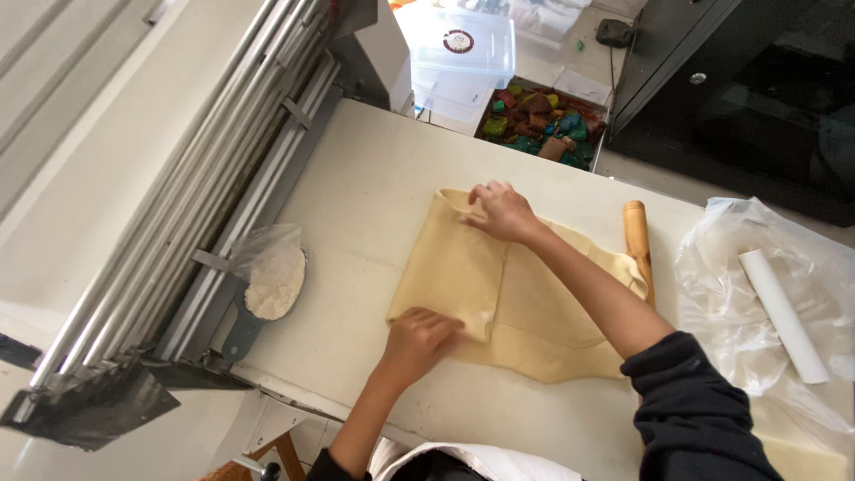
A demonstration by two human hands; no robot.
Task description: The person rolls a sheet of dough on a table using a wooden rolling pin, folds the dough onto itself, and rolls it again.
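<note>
A pale yellow sheet of dough (534, 312) lies on the white belt of a dough sheeter (356, 196), with its left part folded over on top. My left hand (417, 340) presses flat on the near corner of the folded flap. My right hand (500, 211) rests with fingers spread on the far corner of the same flap. Both hands lie on the dough rather than gripping it.
A wooden rolling pin (638, 245) lies at the dough's right edge. A bag of flour (274, 278) sits by the metal rollers (214, 178) on the left. Clear plastic wrap with a white roll (784, 313) is on the right. A box of coloured lumps (541, 123) and plastic tubs (463, 53) stand beyond the belt.
</note>
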